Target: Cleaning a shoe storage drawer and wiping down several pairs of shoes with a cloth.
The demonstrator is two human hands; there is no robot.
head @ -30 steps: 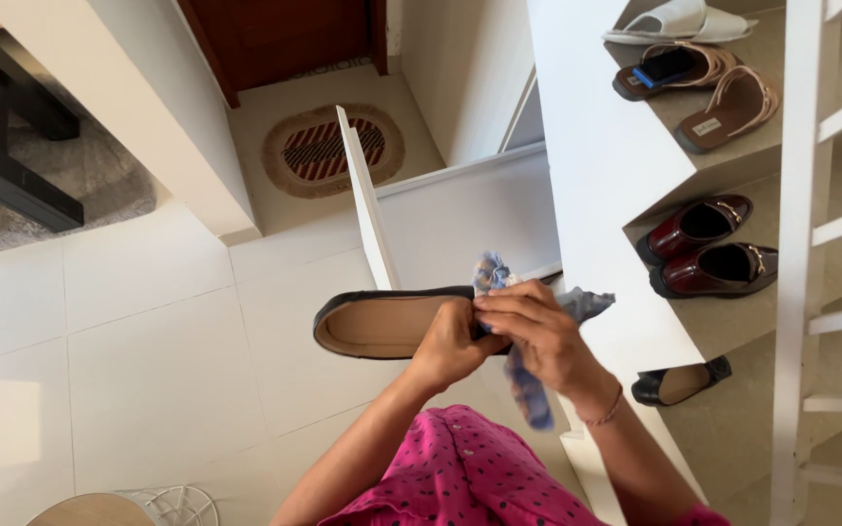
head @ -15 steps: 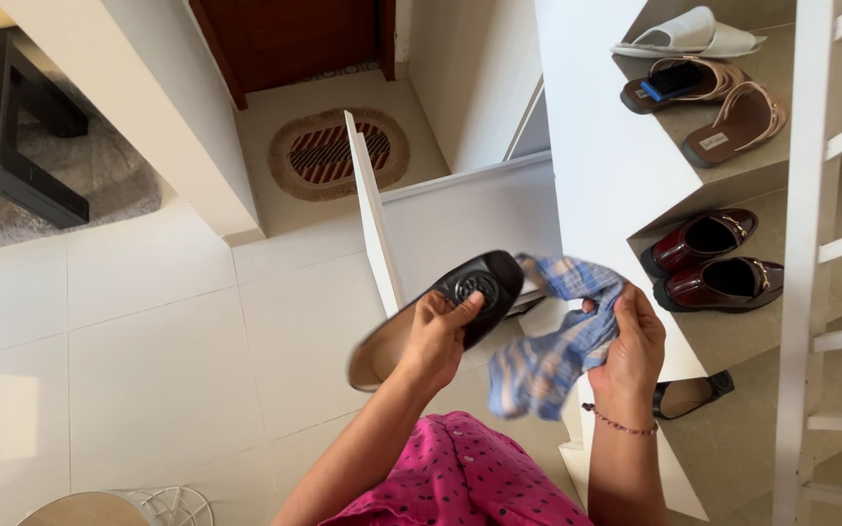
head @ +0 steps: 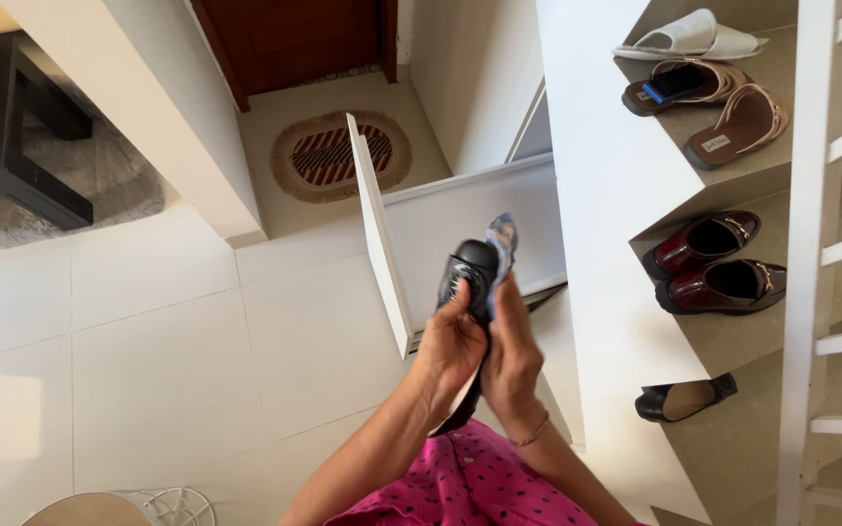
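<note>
Head camera looks steeply down, close over hands [head: 479, 356].

Hands [head: 484, 356] hide most of the black shoe [head: 468, 278].

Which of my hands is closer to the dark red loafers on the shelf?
Right. Your right hand, pressing the blue checked cloth against the black shoe, is on the side towards the dark red loafers; your left hand grips the shoe's far side.

White tiled floor [head: 148, 331] carries oval striped mat [head: 341, 154] by the door. Upper shelf [head: 733, 156]: white slipper [head: 689, 36], tan sandals [head: 723, 107]. Middle shelf [head: 733, 331]: two burgundy loafers [head: 718, 263]. Lower shelf [head: 723, 438]: one black flat [head: 684, 397].
</note>
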